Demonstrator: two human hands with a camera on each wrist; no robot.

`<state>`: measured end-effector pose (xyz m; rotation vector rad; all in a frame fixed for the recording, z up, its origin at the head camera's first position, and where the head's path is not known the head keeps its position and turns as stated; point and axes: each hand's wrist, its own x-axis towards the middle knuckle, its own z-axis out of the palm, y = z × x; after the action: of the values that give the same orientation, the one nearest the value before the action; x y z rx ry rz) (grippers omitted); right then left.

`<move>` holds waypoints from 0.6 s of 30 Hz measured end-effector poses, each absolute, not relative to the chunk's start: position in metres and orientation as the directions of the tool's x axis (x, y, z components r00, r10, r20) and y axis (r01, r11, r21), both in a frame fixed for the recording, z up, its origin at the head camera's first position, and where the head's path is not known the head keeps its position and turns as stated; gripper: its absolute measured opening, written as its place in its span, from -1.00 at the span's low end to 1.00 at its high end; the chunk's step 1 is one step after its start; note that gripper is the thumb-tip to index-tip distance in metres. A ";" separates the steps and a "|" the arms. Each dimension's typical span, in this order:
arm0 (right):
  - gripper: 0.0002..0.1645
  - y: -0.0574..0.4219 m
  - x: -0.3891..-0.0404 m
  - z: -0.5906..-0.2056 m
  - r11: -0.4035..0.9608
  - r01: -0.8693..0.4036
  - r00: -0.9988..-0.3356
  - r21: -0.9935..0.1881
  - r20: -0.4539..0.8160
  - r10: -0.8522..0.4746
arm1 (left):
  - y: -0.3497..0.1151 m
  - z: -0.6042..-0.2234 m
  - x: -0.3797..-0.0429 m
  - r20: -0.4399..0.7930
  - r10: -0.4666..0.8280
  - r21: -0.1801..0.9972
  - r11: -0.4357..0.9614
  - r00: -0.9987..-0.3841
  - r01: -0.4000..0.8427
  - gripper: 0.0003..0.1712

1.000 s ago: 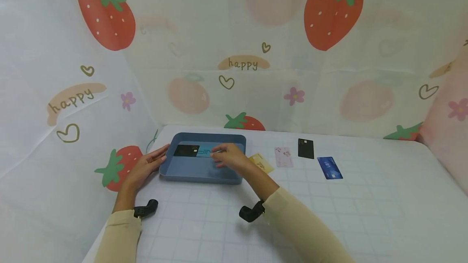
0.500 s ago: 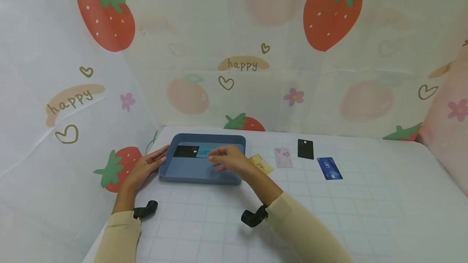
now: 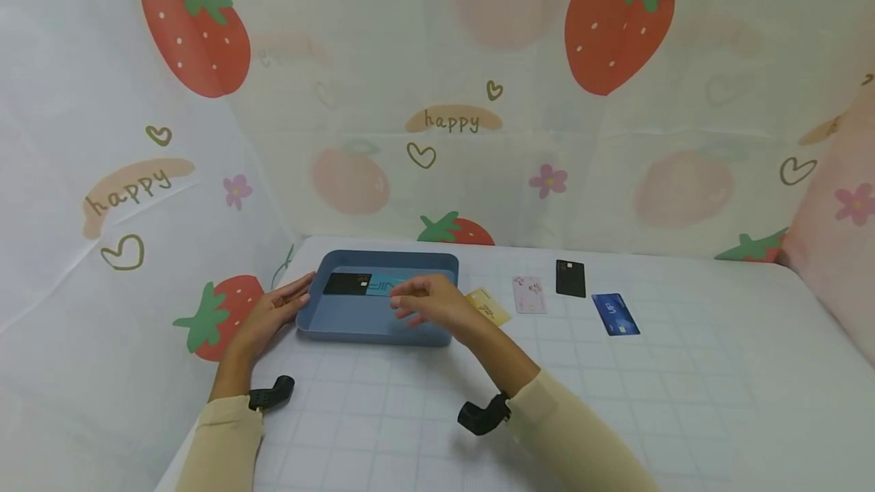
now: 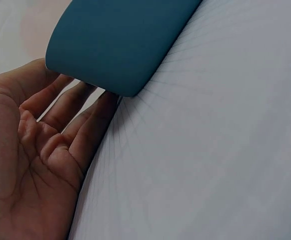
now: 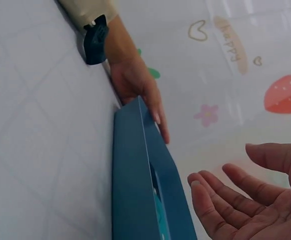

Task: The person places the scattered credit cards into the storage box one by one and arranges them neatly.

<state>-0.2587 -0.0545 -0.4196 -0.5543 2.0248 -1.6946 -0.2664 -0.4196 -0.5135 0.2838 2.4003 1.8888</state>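
A blue tray [image 3: 376, 326] lies on the left part of the table. Inside it, along the back, sit a black card [image 3: 347, 284] and a light blue card [image 3: 380, 285] side by side, the blue one partly hidden behind my right hand. My left hand [image 3: 270, 316] rests against the tray's left end, its fingers stretched along the outer wall [image 4: 105, 75]. Over the tray's right half hovers my right hand [image 3: 434, 302]. In the right wrist view, the fingers [image 5: 240, 202] are relaxed, with nothing between them and the thumb.
Right of the tray lie a yellow card [image 3: 488, 307], a pink patterned card [image 3: 529, 294], a black card [image 3: 570, 279] and a dark blue card [image 3: 616, 314]. A strawberry-print curtain [image 3: 547, 127] encloses the table [image 3: 601, 416] at the back and sides.
My right hand has drawn slightly off the light blue card, and its wrist has shifted a little right and toward me. The left hand stays at the tray's end.
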 end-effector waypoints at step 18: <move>-0.69 -0.036 -0.239 -0.417 0.141 -0.095 -0.802 -0.985 -0.008 -0.597 | -0.419 -0.514 -0.267 0.056 0.196 0.967 0.235 -0.979 0.102 -0.34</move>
<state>-0.2394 -0.0356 -0.4167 -0.6636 2.0254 -1.7023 -0.2670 -0.4188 -0.5140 0.2911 2.4070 1.8745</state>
